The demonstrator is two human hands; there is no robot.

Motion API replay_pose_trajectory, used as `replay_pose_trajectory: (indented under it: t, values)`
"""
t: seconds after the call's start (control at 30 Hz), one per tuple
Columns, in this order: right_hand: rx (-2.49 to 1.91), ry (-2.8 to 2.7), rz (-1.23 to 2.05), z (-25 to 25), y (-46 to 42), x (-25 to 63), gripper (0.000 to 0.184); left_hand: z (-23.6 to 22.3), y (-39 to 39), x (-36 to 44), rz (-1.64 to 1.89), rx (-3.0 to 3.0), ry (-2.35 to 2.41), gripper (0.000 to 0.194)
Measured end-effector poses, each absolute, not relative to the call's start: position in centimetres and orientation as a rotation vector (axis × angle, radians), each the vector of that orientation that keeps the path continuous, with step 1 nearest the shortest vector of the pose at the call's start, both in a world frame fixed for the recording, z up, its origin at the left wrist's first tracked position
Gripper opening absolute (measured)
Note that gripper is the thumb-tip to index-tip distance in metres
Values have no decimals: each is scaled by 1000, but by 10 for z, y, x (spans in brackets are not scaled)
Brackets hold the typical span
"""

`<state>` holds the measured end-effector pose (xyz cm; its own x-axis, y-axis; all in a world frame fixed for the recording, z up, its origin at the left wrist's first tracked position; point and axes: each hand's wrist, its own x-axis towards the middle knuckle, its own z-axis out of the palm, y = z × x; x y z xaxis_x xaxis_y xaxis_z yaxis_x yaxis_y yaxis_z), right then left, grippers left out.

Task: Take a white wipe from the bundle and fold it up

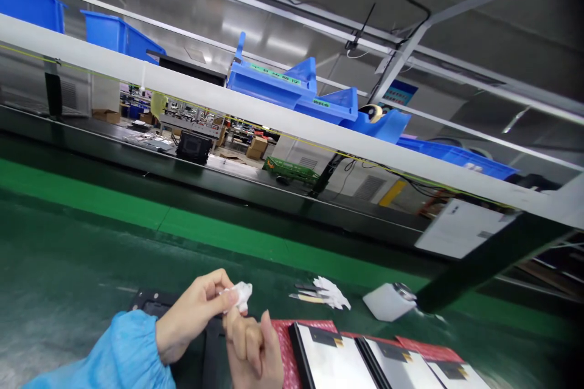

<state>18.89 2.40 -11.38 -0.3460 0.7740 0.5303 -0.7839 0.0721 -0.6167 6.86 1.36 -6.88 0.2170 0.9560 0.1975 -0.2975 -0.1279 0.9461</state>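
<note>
My left hand [194, 311], in a light blue sleeve, pinches a small crumpled white wipe [241, 294] between thumb and fingertips. My right hand [252, 347] sits just below it with the fingers curled, one fingertip touching the wipe. Both hands hover over a black tray [146, 302] on the green bench. To the right lie several flat panels with white faces and black frames [333, 361], overlapping on red bubble wrap [286, 355].
Tweezers [306, 298] and another crumpled white wipe [333, 293] lie on the green mat. A small white container [389, 302] stands to their right. A white shelf rail [255, 110] carries blue bins [292, 86] overhead. A dark conveyor [237, 185] runs behind the bench.
</note>
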Motion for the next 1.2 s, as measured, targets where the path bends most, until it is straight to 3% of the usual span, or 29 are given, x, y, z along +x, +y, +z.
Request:
replay_pose_trajectory:
  t: [0.27, 0.5, 0.87, 1.2]
  values:
    - [19, -869, 1657, -105, 29, 200, 65, -61, 14, 59, 1294, 1190, 636, 21]
    - [8, -932, 1639, -107, 26, 201, 62, -64, 14, 62, 1358, 1514, 759, 15]
    - [22, -1176, 1519, -112, 22, 192, 59, -81, 21, 63, 1357, 1404, 877, 22]
    - [60, -942, 1708, -110, 29, 198, 62, -66, 18, 53, 1398, 1431, 851, 20]
